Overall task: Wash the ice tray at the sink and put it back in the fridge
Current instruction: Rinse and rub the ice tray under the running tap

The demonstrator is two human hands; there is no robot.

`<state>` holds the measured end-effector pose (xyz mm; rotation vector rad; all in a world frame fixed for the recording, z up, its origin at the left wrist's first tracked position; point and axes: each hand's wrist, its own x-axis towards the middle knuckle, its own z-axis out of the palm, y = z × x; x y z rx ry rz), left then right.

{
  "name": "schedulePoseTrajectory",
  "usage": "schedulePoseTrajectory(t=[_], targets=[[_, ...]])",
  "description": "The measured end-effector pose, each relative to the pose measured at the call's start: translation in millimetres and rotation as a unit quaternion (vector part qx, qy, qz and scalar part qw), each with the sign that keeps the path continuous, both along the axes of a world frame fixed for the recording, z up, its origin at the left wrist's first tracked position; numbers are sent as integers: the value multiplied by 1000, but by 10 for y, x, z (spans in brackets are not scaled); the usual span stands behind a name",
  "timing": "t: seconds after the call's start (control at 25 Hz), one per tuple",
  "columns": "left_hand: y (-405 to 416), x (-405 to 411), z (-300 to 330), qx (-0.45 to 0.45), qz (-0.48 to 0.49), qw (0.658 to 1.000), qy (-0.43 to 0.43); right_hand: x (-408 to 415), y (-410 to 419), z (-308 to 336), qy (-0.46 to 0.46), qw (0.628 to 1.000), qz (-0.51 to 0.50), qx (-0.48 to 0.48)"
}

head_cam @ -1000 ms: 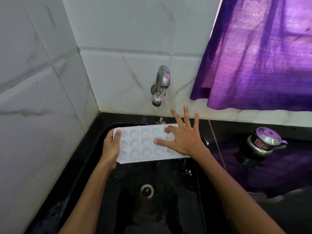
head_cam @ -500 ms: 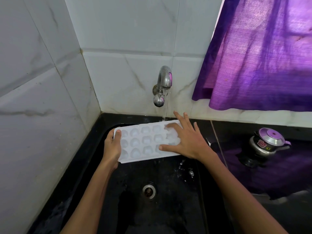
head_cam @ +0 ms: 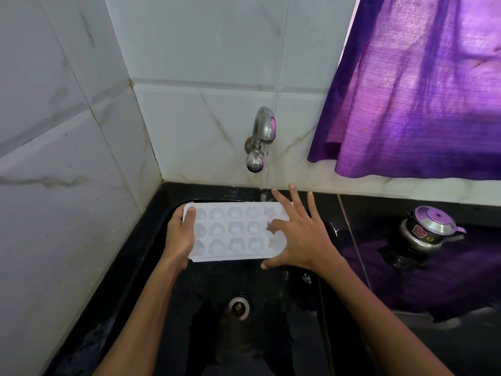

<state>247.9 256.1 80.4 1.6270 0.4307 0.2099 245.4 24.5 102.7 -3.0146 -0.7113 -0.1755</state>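
Two hands are busy over the black sink, both on the white ice tray, which is held cavities-up above the basin, just under the chrome tap on the tiled back wall. The left hand has its grip curled round the tray's left end, thumb lying on top near the corner and the other fingers hidden underneath. The right hand lies flat over the tray's right end with its fingers spread wide and straight, the index tip dipping toward one of the cavities (the thumb sticks out past the near edge, touching nothing that I can see). A thin stream of water runs from the tap and lands at the tray's far right corner, just beside the right hand's fingertips. Below the tray the drain shows in the wet basin. Off to the right, a small steel pressure cooker stands on the dark surface, beneath a purple curtain.
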Motion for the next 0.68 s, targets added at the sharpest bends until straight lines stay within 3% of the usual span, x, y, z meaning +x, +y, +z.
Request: schedulePoseTrajectory(t=[0.28, 0.68], targets=[[63, 8, -38, -24, 9, 1000, 11, 19, 7, -26, -34, 999, 0, 20], [17, 19, -41, -16, 5, 1000, 3, 7, 6, 36, 16, 1000, -22, -2]])
